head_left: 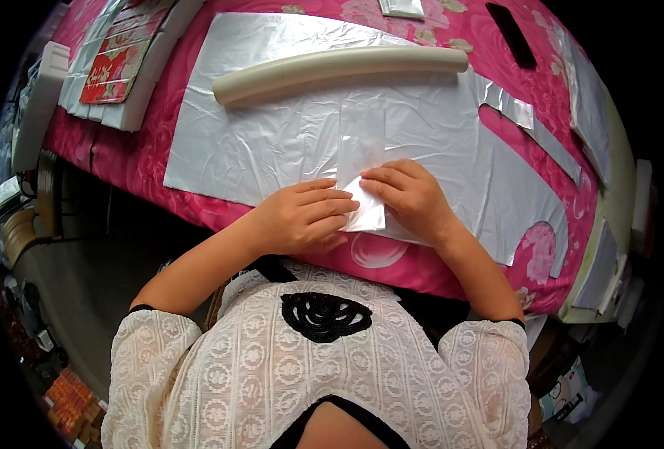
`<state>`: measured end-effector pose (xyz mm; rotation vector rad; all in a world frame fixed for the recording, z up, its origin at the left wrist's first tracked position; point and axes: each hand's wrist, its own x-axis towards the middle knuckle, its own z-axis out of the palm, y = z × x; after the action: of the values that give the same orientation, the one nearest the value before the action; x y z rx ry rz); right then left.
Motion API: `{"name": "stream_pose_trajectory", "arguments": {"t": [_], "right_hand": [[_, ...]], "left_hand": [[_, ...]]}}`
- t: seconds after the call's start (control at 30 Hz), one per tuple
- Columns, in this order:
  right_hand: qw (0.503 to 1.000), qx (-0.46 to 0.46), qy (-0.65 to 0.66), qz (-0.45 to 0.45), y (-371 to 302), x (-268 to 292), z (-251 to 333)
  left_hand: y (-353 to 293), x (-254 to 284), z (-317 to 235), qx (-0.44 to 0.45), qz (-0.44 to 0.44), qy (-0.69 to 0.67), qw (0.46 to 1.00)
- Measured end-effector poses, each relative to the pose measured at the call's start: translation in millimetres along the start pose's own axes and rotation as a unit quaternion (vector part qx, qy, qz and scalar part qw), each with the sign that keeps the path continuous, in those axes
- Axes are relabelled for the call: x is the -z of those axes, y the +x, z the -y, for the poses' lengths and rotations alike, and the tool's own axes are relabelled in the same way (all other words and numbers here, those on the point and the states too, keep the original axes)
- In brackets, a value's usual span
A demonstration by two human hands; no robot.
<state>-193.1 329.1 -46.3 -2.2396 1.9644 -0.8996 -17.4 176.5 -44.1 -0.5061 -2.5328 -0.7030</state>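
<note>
A narrow silver foil strip (361,155) lies at the near edge of a large silver sheet (242,150). Its near end is bent into a shiny slanted flap (367,215). My left hand (306,217) grips the left side of this end, its fingers curled and close together, with the thumb partly below them. From the right, my right hand (413,193) pinches the strip's edge just above the flap. The fingertips of both hands are only a little apart.
Across the sheet beyond my hands lies a cream-coloured roller (339,71). A pink flowered cloth (141,168) covers the table. Cut foil scraps (530,123) and a dark flat bar (512,35) are at the right. White stacks with a red packet (119,71) stand far left.
</note>
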Motion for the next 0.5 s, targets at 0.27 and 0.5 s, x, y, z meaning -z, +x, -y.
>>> {"name": "stream_pose_trajectory", "arguments": {"t": [0.27, 0.5], "right_hand": [[0.995, -0.058, 0.082, -0.025, -12, -5, 17], [0.888, -0.38, 0.259, 0.019, 7, 3, 17]], "left_hand": [[-15, -13, -5, 0.09, 0.027, 0.046, 0.995], [-2, -9, -13, 0.296, -0.002, -0.021, 0.955]]}}
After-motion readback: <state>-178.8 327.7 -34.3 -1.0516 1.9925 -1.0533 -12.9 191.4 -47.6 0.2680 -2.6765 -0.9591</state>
